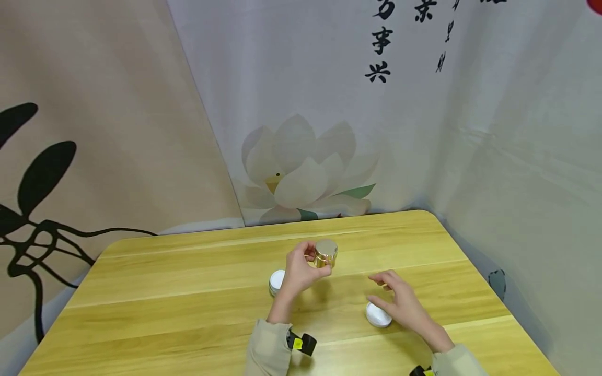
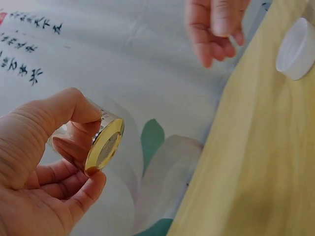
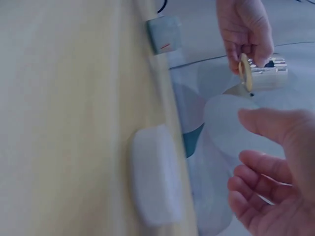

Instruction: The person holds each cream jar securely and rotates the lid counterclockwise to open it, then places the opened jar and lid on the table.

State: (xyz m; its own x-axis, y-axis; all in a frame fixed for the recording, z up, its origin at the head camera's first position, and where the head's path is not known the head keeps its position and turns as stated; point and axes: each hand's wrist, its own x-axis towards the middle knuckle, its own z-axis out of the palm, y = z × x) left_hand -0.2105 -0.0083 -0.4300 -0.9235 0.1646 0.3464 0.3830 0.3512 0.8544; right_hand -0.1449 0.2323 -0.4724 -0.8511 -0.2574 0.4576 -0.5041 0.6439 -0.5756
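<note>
A shiny gold cylindrical container point(image 1: 325, 255) with a flat greyish top is held above the table between the thumb and fingers of my left hand point(image 1: 301, 269). The left wrist view shows the thumb and fingertips at the sides of its gold rim point(image 2: 105, 147). My right hand point(image 1: 400, 300) has its thumb and fingers spread apart with nothing between them, as the right wrist view also shows. Close by its thumb, a round white lid point(image 1: 378, 315) lies on the table, partly overlapped by the hand in the head view.
A small jar with a white top point(image 1: 276, 281) stands on the table just left of my left hand. The wooden table point(image 1: 188, 303) has its far edge against a printed cloth backdrop point(image 1: 305, 78), and another cloth hangs along the right side.
</note>
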